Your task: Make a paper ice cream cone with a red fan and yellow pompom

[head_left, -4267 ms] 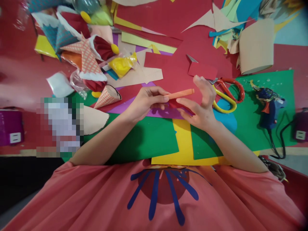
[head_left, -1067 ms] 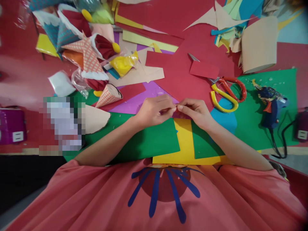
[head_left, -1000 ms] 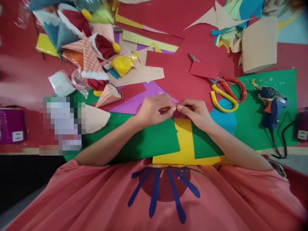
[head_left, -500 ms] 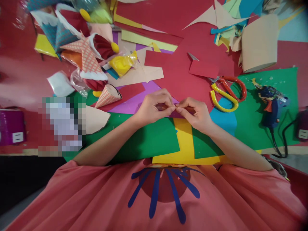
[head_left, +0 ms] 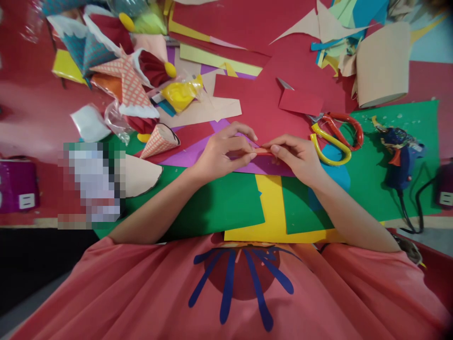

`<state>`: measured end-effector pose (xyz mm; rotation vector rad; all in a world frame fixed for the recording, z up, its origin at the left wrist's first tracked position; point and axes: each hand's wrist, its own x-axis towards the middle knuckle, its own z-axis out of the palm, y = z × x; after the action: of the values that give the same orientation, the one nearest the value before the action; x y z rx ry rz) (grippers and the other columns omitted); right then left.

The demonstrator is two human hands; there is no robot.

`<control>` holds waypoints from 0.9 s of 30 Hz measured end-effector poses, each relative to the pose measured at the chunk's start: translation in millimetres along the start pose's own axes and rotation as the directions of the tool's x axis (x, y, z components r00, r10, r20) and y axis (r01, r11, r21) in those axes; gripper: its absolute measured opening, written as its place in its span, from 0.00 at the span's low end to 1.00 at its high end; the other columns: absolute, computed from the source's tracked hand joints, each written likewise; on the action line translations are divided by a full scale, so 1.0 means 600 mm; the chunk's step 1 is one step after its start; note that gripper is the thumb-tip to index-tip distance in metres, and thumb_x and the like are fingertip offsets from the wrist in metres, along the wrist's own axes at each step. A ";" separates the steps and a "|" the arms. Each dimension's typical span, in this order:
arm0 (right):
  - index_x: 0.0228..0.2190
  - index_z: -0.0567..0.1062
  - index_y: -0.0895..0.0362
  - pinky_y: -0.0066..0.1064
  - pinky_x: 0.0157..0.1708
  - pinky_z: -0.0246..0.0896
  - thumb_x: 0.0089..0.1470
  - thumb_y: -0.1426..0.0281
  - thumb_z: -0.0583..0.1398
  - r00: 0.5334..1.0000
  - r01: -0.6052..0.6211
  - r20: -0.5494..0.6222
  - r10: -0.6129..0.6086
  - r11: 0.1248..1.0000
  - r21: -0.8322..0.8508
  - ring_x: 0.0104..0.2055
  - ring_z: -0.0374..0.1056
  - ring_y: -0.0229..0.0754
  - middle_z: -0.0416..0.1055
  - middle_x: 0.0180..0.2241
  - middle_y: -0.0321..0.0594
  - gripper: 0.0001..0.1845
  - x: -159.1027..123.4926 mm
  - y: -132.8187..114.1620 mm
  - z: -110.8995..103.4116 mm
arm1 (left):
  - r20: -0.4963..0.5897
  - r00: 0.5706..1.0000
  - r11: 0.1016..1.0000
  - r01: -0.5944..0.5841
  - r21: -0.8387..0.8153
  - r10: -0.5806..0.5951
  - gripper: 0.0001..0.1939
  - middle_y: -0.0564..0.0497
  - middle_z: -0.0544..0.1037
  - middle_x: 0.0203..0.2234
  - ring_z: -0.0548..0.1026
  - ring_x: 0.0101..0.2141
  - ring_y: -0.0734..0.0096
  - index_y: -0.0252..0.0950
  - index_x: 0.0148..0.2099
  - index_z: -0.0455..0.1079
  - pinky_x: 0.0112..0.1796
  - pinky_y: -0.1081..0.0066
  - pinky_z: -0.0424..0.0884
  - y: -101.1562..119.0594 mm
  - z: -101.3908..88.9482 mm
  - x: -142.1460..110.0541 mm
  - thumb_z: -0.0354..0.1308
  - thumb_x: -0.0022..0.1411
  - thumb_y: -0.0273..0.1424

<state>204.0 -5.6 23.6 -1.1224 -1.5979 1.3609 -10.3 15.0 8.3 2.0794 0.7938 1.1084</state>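
Note:
Between my two hands is a narrow orange strip (head_left: 264, 151), lying roughly level above purple and red sheets. My left hand (head_left: 226, 152) pinches its left end between thumb and fingertips, with the index finger raised. The right end is in the thumb and fingers of my right hand (head_left: 300, 157), which cover much of it. Just right of that hand lie scissors with red and yellow handles (head_left: 332, 139), their blades partly under a small red piece (head_left: 300, 102). Left of my left hand rests a checked cone (head_left: 160, 140).
A blue glue gun (head_left: 401, 158) with a black cord lies on the green sheet (head_left: 371, 189) at right. Wrapped pieces, a checked star (head_left: 128, 87) and small hats crowd the upper left. A beige roll (head_left: 382, 66) and paper scraps are at upper right.
Earlier only my left hand held the strip, with my right hand spread open. Both hands then closed on it, fingertips together; now they have drawn slightly apart, showing its middle.

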 end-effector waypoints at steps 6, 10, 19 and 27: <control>0.31 0.79 0.55 0.26 0.26 0.63 0.57 0.55 0.62 0.995 -0.034 -0.094 0.035 0.999 0.007 0.24 0.66 0.32 0.72 0.23 0.32 0.16 0.001 -0.002 0.000 | 0.015 0.998 0.998 0.057 0.003 -0.057 0.06 0.49 0.81 0.33 0.80 0.36 0.73 0.36 0.32 0.73 0.38 0.72 0.75 0.006 -0.002 0.002 0.60 0.62 0.31; 0.28 0.78 0.54 0.26 0.23 0.59 0.58 0.61 0.62 0.935 0.032 -0.354 -0.025 0.999 0.015 0.21 0.62 0.30 0.71 0.22 0.32 0.11 0.002 0.007 -0.011 | -0.076 0.993 0.996 0.090 -0.023 -0.092 0.05 0.50 0.82 0.32 0.80 0.35 0.72 0.37 0.31 0.72 0.38 0.70 0.76 0.006 -0.011 0.005 0.61 0.61 0.30; 0.39 0.78 0.51 0.34 0.53 0.63 0.63 0.70 0.57 0.814 0.135 -0.494 -0.306 0.927 -0.351 0.51 0.69 0.42 0.74 0.45 0.44 0.09 0.010 0.004 -0.042 | -0.106 0.993 0.997 -0.042 0.068 0.049 0.05 0.51 0.82 0.31 0.80 0.34 0.76 0.37 0.31 0.71 0.36 0.73 0.77 0.002 -0.008 0.005 0.62 0.60 0.28; 0.42 0.75 0.53 0.34 0.39 0.70 0.60 0.64 0.60 0.970 0.216 -0.041 -0.238 0.932 -0.293 0.38 0.74 0.40 0.77 0.38 0.39 0.10 -0.019 -0.007 0.015 | -0.092 0.992 0.991 -0.077 0.106 0.087 0.05 0.52 0.83 0.33 0.81 0.35 0.76 0.38 0.33 0.72 0.37 0.75 0.76 0.009 0.000 -0.003 0.61 0.62 0.31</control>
<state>199.0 -19.7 26.0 -1.0991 -1.8467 0.9464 -10.2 10.6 11.6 2.1735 0.8336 1.2446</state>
